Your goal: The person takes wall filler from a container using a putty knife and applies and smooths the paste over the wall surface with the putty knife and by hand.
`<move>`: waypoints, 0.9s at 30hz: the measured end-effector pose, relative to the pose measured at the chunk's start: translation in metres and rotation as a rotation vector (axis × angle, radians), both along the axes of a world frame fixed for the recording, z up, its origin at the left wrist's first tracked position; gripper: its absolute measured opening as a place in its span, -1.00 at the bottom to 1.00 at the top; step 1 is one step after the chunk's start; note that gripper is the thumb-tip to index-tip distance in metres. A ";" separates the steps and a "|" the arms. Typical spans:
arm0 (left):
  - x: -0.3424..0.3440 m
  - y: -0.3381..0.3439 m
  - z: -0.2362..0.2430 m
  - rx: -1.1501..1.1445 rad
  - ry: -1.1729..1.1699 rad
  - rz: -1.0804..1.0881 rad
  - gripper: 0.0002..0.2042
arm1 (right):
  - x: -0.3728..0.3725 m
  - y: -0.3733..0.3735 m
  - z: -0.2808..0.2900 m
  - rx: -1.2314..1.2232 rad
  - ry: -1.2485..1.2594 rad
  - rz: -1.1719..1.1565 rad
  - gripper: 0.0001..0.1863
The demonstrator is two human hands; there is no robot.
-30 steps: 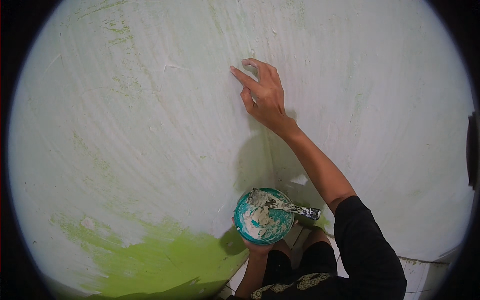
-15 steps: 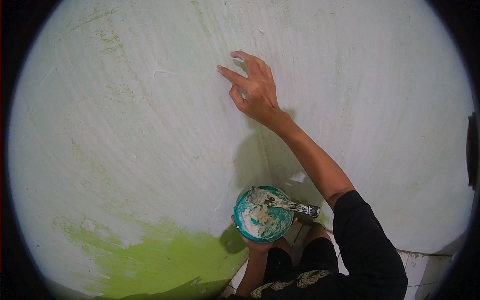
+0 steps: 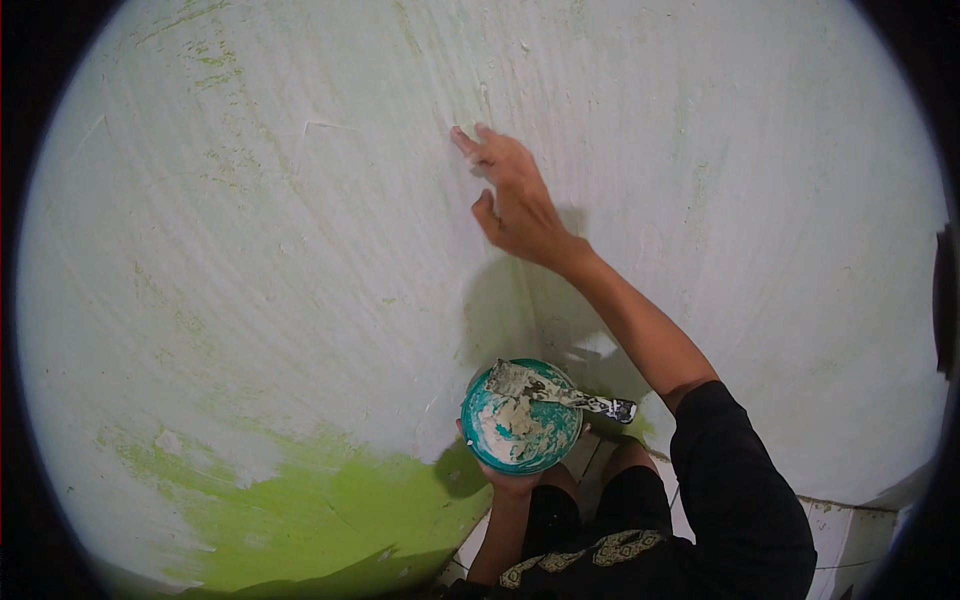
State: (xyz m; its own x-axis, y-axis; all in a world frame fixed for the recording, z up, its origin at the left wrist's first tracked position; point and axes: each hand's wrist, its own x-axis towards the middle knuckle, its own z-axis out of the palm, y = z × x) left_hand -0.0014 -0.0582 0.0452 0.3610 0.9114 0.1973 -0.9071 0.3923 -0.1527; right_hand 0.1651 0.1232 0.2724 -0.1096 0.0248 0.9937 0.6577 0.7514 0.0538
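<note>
My right hand [image 3: 515, 195] reaches up to the pale, streaky wall [image 3: 270, 260], its bent fingers apart and empty, slightly blurred, the tips white-smudged and at or very near the surface. Below, my left hand [image 3: 508, 482] holds a teal bowl [image 3: 550, 440] from underneath, its fingers mostly hidden. The bowl has lumpy off-white paste [image 3: 510, 420] inside and smeared round it. A putty knife [image 3: 565, 398], caked in paste with a dark handle, lies across the bowl, the handle jutting past the right side of the rim.
Bright green paint [image 3: 330, 510] covers the lower left of the wall. The wall bends at a shadowed vertical line behind the bowl, seemingly a corner. White floor tiles [image 3: 840, 540] and my legs in black shorts show below. A dark object [image 3: 940, 300] sits at the right rim.
My right hand shifted up and left, then back down slightly, with its fingers changing position against the wall. The bowl and knife in my left hand have risen a little.
</note>
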 end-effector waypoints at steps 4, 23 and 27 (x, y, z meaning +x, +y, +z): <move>-0.008 0.009 -0.012 0.082 0.359 0.055 -0.18 | -0.009 -0.018 -0.015 0.039 0.009 0.023 -0.45; 0.001 0.010 -0.004 0.111 -0.017 -0.092 -0.16 | 0.031 -0.047 -0.001 -0.727 -0.093 -0.158 -0.09; -0.002 0.008 -0.008 0.138 0.005 -0.142 -0.14 | 0.027 -0.043 0.000 -0.670 -0.180 -0.264 -0.09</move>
State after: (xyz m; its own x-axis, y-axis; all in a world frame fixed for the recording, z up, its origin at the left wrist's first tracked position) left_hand -0.0035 -0.0505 0.0369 0.4852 0.8157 0.3149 -0.8417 0.5333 -0.0845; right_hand 0.1920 0.0806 0.2724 -0.1761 0.6677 0.7233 0.8451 0.4794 -0.2368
